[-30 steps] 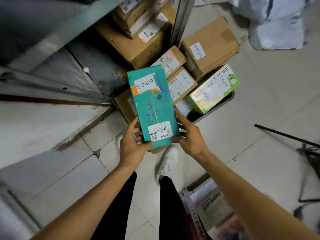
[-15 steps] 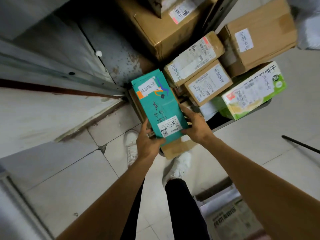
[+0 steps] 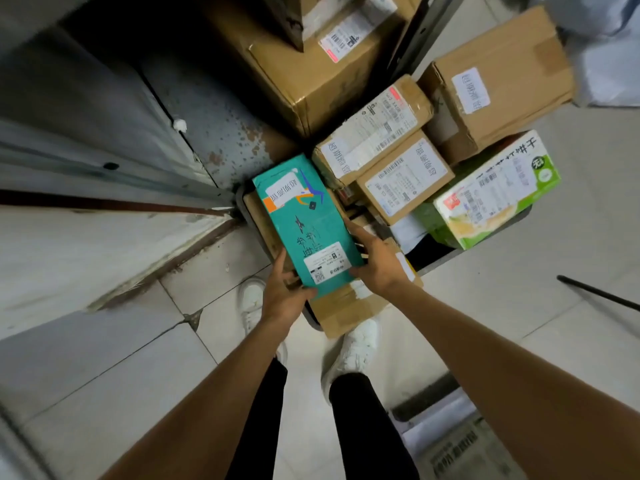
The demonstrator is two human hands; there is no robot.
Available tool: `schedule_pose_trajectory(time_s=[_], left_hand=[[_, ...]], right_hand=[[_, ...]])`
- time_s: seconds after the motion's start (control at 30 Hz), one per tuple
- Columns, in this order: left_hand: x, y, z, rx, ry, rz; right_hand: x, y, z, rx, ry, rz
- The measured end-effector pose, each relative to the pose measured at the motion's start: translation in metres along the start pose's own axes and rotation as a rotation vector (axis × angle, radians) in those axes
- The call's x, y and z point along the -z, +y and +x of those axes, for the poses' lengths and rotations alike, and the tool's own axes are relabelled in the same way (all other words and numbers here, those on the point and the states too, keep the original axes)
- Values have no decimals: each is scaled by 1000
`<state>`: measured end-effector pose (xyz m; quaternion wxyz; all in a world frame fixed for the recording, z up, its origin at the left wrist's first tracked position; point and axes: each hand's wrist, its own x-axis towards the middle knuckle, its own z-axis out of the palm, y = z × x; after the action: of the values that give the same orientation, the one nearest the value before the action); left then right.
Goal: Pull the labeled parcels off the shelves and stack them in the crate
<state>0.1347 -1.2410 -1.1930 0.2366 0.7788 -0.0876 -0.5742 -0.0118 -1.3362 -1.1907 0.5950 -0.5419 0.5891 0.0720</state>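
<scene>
Both hands grip the long teal cardboard parcel [image 3: 308,223] by its near end. The left hand [image 3: 282,299] has its thumb on the face and its fingers underneath. The right hand [image 3: 377,265] has its fingers lying nearly straight along the side edge.

The parcel carries a white shipping label with a QR code and a white sticker with unreadable characters.

It hangs over brown boxes in the dark crate [image 3: 450,259]. Labelled brown cartons [image 3: 405,181] and a green-and-white printed box [image 3: 491,195] lie to its right, and pale floor tiles [image 3: 519,289] lie below.
</scene>
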Motion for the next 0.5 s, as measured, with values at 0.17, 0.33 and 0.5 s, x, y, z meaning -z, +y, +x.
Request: schedule_pose_trajectory(time_s=[0.17, 0.33, 0.5], left_hand=[[18, 25, -19, -47, 18, 217], [30, 72, -53, -87, 0, 453], [32, 147, -116, -286, -120, 784]], right_hand=[[8, -16, -23, -16, 37, -156], [32, -52, -69, -8, -48, -440], [80, -111, -145, 56, -103, -692]])
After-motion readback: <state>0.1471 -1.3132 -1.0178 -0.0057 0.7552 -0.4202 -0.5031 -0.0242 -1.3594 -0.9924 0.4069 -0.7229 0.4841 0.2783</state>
